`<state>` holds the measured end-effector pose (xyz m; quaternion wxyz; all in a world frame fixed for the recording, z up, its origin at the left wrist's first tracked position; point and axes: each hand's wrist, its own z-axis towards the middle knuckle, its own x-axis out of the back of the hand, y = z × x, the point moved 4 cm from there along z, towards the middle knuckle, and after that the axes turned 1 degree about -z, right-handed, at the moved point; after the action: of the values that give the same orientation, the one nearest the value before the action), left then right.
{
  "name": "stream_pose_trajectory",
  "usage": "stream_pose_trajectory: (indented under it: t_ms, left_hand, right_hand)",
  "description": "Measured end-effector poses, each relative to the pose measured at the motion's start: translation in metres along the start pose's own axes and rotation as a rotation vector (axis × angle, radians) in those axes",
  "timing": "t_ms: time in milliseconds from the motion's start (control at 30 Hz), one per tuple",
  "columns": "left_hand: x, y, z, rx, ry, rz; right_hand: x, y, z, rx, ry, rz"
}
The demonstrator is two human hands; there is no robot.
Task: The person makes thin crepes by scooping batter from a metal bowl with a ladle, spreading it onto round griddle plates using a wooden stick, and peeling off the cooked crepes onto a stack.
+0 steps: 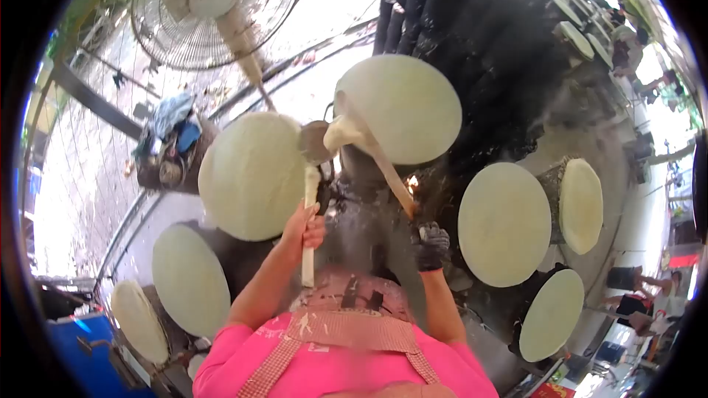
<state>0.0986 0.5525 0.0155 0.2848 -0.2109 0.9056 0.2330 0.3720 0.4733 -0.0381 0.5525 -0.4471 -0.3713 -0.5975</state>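
My bare left hand [303, 228] is closed round a pale, batter-smeared wooden stick [308, 269], held upright in front of my chest. Just above its top end is a brown round disc [315, 141]; whether the two are joined I cannot tell. In a dark glove, my right hand [431, 245] grips the near end of a long wooden paddle [389, 169]. The paddle slants up and left, with a lump of pale dough [344, 133] around its far part. It reaches over the near-left edge of a round griddle coated with pale green batter [402, 107]. Another coated griddle [254, 177] lies beyond my left hand.
Several more pale-coated round griddles stand around me, including one at right [505, 225] and one at left [190, 280]. A small flame [412, 183] burns near the paddle. Beyond are a standing fan [217, 0] and black pipes [413, 4]. People are at far right.
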Motion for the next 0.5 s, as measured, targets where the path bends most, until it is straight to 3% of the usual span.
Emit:
stream_pose_trajectory:
  t_ms: [100,233,267,367,433,467,500]
  left_hand:
    - [0.006,-0.009,0.001,0.476,-0.371,-0.693]
    - [0.005,-0.026,-0.025,0.388,-0.561,-0.692]
    - [-0.001,-0.03,-0.038,0.327,-0.493,-0.65]
    - [0.017,-0.061,-0.053,0.22,-0.442,-0.69]
    - [0.028,-0.086,-0.069,0.132,-0.483,-0.772]
    - [0.033,-0.101,-0.078,0.102,-0.502,-0.796]
    - [0.039,-0.118,-0.088,0.074,-0.547,-0.85]
  right_hand:
    - [0.014,-0.012,-0.002,-0.001,0.433,0.18]
    - [0.036,-0.02,0.018,-0.167,0.086,0.677]
    - [0.026,-0.019,0.022,-0.163,0.084,0.791]
    - [0.024,-0.024,0.053,0.211,0.024,0.763]
    - [0.037,-0.047,0.081,0.236,-0.34,0.716]
    - [0.051,-0.067,0.097,0.493,-0.159,0.83]
    - [0.074,-0.096,0.113,0.624,-0.262,0.74]
